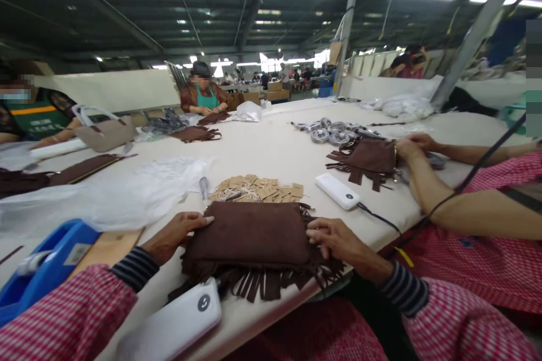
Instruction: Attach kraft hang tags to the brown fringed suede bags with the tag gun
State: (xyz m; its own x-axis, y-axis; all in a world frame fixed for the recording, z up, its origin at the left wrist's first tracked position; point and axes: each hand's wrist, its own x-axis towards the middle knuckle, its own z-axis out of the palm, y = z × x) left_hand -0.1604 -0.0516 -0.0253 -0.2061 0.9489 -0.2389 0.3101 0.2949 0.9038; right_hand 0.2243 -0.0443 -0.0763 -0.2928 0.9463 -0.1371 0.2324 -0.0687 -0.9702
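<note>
A dark brown fringed bag lies flat near the table's front edge, its fringe spread toward me and at the right side. My left hand pinches the bag's upper left corner between thumb and fingers. On the right side, my right hand grips the bag's edge with curled fingers, beside the fringe. Just beyond the bag is a pile of tan paper tags with white strings. A white power bank with a round dark mark sits close to me, left of the fringe.
A blue tape dispenser stands at left, near white plastic sheeting. Another white power bank trails a black cable. To the right, a co-worker's hands handle another fringed bag. Coiled straps lie beyond; other people work across the table.
</note>
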